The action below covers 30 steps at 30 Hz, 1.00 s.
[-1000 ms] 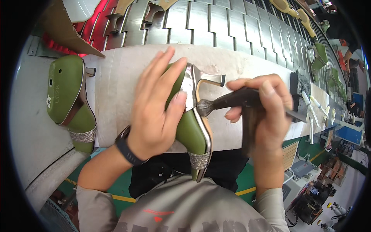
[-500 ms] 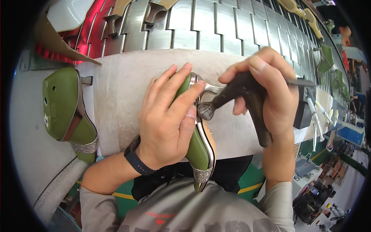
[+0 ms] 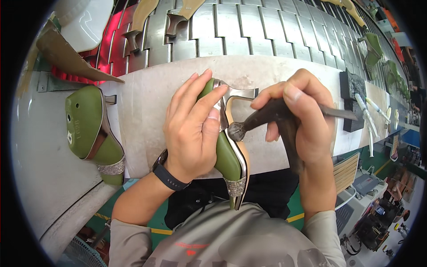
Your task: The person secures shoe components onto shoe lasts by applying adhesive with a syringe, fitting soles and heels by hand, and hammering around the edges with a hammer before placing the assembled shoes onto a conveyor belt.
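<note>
A high-heeled sandal fitted on a green shoe last (image 3: 229, 155) lies on its side before me, its toe with a glittering strap (image 3: 235, 186) pointing at my body. My left hand (image 3: 191, 122) is wrapped over its rear part, the fingers toward the heel end. The metallic heel (image 3: 242, 92) sticks out to the right. In my right hand (image 3: 307, 115) is a dark hammer (image 3: 267, 115), gripped around its body. Its round face is at the edge of the tan sole (image 3: 245, 155), near the arch; whether they touch I cannot tell.
A second green last with a sandal (image 3: 91, 127) stands at the left. Beyond the pale work board (image 3: 147, 98) runs a metal slat conveyor (image 3: 249, 26) carrying soles with heels (image 3: 178, 22). At the right are a black block (image 3: 351, 102) and white pens (image 3: 367, 118).
The whole view has shifted slightly. The hammer's round face sits a little farther toward the toe along the shoe, and the heel's tip now shows. Both hands keep their holds.
</note>
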Motion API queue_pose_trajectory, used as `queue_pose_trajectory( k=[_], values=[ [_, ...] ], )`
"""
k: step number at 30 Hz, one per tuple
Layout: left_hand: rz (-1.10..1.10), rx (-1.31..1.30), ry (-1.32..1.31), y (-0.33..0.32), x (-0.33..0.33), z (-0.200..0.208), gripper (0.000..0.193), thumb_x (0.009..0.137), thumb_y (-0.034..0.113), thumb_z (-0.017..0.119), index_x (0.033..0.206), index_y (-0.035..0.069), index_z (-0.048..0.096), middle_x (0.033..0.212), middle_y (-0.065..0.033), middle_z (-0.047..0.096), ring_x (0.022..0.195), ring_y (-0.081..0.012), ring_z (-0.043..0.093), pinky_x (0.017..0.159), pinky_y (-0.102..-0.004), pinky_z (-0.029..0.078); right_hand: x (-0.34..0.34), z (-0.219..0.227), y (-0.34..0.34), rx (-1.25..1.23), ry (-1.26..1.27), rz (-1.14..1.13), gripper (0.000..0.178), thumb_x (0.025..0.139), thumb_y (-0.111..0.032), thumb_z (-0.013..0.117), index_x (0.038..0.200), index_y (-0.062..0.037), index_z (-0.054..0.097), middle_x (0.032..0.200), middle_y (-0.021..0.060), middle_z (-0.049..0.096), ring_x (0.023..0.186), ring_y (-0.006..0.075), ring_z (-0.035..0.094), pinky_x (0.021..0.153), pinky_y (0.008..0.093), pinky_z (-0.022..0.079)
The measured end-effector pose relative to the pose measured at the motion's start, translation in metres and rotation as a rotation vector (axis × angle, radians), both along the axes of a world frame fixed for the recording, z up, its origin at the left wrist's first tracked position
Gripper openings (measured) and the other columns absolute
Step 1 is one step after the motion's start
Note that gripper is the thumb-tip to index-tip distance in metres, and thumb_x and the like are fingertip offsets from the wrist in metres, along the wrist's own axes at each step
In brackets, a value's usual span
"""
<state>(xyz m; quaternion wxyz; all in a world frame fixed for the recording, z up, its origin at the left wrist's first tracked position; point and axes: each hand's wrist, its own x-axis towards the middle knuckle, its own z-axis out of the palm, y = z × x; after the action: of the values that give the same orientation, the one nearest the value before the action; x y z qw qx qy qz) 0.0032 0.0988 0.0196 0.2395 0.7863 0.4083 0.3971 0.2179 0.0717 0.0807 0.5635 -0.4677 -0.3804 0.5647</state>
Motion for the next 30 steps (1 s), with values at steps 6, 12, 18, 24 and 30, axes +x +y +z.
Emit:
queue_pose_trajectory(
  k=[6,12,18,24,30],
  values=[
    [0.005,-0.017,-0.002,-0.002,-0.006,-0.001,0.037,0.095,0.008,0.058,0.128,0.002,0.074,0.144,-0.0234,0.063,0.135,-0.045,0.057,0.113,-0.0508,0.045,-0.004,0.015,-0.017,0.234,-0.211,-0.249,0.019,0.107,-0.012,0.056,0.103,0.0047,0.063,0.098,0.0221,0.076,0.06,0.0143,0.067,0.053,0.0247,0.057],
    [-0.018,-0.01,0.024,0.0,-0.007,0.0,0.041,0.098,0.006,0.048,0.132,-0.003,0.071,0.149,-0.0264,0.06,0.141,-0.0439,0.053,0.12,-0.0494,0.039,-0.017,-0.008,-0.012,0.085,-0.094,-0.168,0.024,0.108,-0.018,0.054,0.103,0.0037,0.063,0.097,0.0218,0.076,0.056,0.015,0.065,0.052,0.0253,0.056],
    [0.011,0.003,0.019,0.001,-0.016,-0.005,0.04,0.098,0.006,0.049,0.13,-0.002,0.072,0.148,-0.0257,0.061,0.14,-0.0438,0.054,0.118,-0.049,0.04,-0.009,0.016,-0.001,0.226,-0.425,-0.214,0.027,0.109,-0.019,0.051,0.106,0.0041,0.064,0.092,0.0199,0.076,0.057,0.0147,0.066,0.054,0.0253,0.056],
    [0.049,0.036,-0.074,0.002,-0.009,-0.004,0.034,0.094,0.008,0.06,0.124,0.007,0.076,0.143,-0.0198,0.065,0.133,-0.0439,0.058,0.111,-0.0509,0.046,-0.033,0.0,-0.014,0.044,-0.118,-0.148,0.024,0.106,-0.021,0.057,0.101,0.0016,0.062,0.094,0.0182,0.077,0.055,0.0113,0.06,0.054,0.0239,0.051],
    [0.033,0.05,-0.035,0.003,-0.014,-0.007,0.034,0.098,0.01,0.057,0.126,0.004,0.074,0.141,-0.0207,0.065,0.132,-0.0425,0.059,0.112,-0.0489,0.046,-0.016,-0.03,-0.023,-0.099,-0.023,-0.097,0.022,0.103,-0.012,0.063,0.119,0.0019,0.063,0.109,0.0208,0.076,0.064,0.018,0.07,0.061,0.0296,0.058]
  ],
)
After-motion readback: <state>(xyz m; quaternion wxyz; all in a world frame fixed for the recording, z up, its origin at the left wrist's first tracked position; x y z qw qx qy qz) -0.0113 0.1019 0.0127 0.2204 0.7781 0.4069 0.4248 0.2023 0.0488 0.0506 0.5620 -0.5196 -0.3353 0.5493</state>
